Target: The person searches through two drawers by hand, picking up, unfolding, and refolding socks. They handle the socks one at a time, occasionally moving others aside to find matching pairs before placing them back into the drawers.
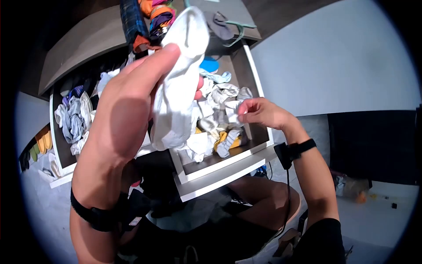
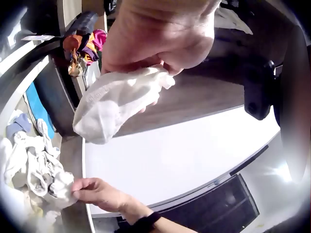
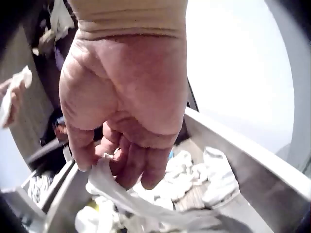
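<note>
A white sock (image 1: 182, 83) is held up by the left hand (image 1: 127, 99), thumb on its near face and fingertips behind it. In the left wrist view the same sock (image 2: 114, 104) hangs from the left hand (image 2: 163, 39). Over the open right drawer (image 1: 259, 83), the right hand (image 1: 263, 113) pinches a whitish cloth piece (image 1: 233, 112). The right wrist view shows the right hand (image 3: 126, 97) with thumb and fingers on a long pale cloth (image 3: 131, 201). Beneath lie several white and grey socks (image 1: 211, 119).
A second open drawer (image 1: 55, 132) at the left holds grey, white and purple clothing. Colourful cloth (image 1: 160, 17) and a grey item with a green strap (image 1: 222, 26) lie on the top behind. Inside the right drawer are blue (image 1: 209, 64) and yellow pieces.
</note>
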Demonstrator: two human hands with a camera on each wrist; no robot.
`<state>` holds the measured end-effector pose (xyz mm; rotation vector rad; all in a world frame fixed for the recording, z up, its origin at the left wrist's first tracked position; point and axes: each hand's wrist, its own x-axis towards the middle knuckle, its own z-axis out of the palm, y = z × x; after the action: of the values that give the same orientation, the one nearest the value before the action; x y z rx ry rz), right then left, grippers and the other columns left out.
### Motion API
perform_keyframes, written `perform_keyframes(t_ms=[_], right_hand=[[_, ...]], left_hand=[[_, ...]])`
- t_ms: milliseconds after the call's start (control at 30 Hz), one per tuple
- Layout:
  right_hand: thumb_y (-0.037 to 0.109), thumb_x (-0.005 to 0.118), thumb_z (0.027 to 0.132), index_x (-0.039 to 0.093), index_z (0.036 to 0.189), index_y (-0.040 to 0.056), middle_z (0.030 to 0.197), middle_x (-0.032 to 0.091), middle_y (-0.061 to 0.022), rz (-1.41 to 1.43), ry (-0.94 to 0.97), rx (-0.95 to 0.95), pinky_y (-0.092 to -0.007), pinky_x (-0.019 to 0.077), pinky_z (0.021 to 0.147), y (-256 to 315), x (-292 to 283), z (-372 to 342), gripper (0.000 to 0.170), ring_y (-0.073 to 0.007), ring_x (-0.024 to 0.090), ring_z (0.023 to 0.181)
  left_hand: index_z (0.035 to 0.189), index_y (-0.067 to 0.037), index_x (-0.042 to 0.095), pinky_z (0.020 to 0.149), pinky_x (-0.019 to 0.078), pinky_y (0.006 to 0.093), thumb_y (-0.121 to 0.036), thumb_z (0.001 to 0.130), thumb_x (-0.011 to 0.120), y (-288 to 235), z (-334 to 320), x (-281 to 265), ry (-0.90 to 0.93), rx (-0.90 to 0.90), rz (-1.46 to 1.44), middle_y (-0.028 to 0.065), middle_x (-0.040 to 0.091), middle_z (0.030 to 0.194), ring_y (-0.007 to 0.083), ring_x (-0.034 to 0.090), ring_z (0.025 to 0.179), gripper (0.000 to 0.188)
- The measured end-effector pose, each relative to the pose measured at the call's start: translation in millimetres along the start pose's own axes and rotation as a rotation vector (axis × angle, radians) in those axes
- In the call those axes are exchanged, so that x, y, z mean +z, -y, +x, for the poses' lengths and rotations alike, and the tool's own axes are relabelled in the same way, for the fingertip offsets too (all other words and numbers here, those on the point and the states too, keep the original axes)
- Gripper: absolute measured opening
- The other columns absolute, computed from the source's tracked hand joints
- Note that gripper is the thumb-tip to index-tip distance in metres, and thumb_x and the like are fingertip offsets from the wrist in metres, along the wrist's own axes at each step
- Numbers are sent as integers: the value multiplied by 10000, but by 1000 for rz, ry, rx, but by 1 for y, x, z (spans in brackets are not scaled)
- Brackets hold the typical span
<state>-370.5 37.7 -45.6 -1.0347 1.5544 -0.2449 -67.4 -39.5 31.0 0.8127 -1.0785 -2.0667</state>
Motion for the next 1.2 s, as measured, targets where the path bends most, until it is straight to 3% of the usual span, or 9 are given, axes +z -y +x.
perform_keyframes(t_ms=[200, 333, 467, 633, 667, 800, 967, 1033, 1200], right_hand=[[35, 588, 883, 454, 1242, 62, 992, 624, -43, 687, -326, -239, -220, 504, 624, 47, 20, -80, 384, -105, 618, 793], [32, 597, 868, 470, 1271, 68, 970, 632, -87, 923, -454, -390, -215, 477, 553, 53, 42, -111, 424, -137, 608, 738], [0, 564, 864, 530, 1147, 67, 880, 605, -36, 937, -559, -474, -214, 464, 593, 58, 70, -129, 292, -95, 587, 745], [36, 610, 859, 595, 1101, 36, 858, 578, 9, 883, -432, -545, -203, 439, 662, 40, 98, -105, 243, -46, 536, 733], [47, 575, 891, 566, 1151, 37, 993, 602, -52, 823, -419, -524, -246, 495, 765, 36, 102, -100, 260, -106, 588, 883], [58, 579, 892, 565, 1153, 40, 996, 592, -38, 761, -375, -502, -268, 500, 774, 43, 102, -101, 262, -114, 590, 892], [56, 572, 885, 574, 1142, 47, 941, 588, -23, 737, -522, -481, -259, 499, 740, 27, 81, -95, 258, -105, 580, 847], [70, 578, 885, 585, 1136, 60, 896, 581, 2, 672, -705, -525, -243, 485, 711, 24, 69, -100, 252, -86, 566, 814], [93, 601, 871, 603, 1115, 52, 941, 607, -7, 601, -886, -373, -234, 487, 708, -9, 33, -106, 248, -75, 573, 797]], left_hand=[[1164, 32, 542, 796, 539, 346, -278, 964, 413, 12, 1, 7, -20, -141, -312, 129, 659, 978, 223, 661, 855, 390], [1171, 10, 503, 841, 520, 367, -343, 972, 364, 23, -2, 7, 245, -208, -416, 160, 628, 1006, 255, 637, 904, 430], [1271, -33, 476, 869, 520, 375, -271, 918, 567, 33, -17, 15, 214, -176, -207, 126, 642, 1031, 254, 637, 954, 435], [1271, 9, 461, 928, 470, 410, -352, 985, 398, 42, -15, 21, 305, -233, -251, 167, 616, 1123, 268, 603, 1036, 465], [1271, 10, 464, 932, 469, 400, -346, 994, 377, 43, -16, 23, 311, -245, -278, 165, 611, 1134, 256, 599, 1040, 460], [1288, 8, 452, 943, 463, 418, -387, 989, 353, 49, -14, 24, 334, -277, -282, 172, 614, 1131, 276, 603, 1045, 505], [1247, 13, 472, 898, 498, 396, -302, 952, 429, 55, -5, 17, 228, -276, -144, 158, 631, 1091, 269, 629, 999, 434], [1175, 28, 525, 856, 509, 352, -232, 944, 475, 47, -6, 17, 37, -151, 129, 158, 649, 1018, 227, 646, 899, 351], [1133, 12, 541, 781, 517, 312, -222, 930, 511, 28, -6, 5, -30, -5, 50, 118, 650, 928, 192, 644, 836, 311]])
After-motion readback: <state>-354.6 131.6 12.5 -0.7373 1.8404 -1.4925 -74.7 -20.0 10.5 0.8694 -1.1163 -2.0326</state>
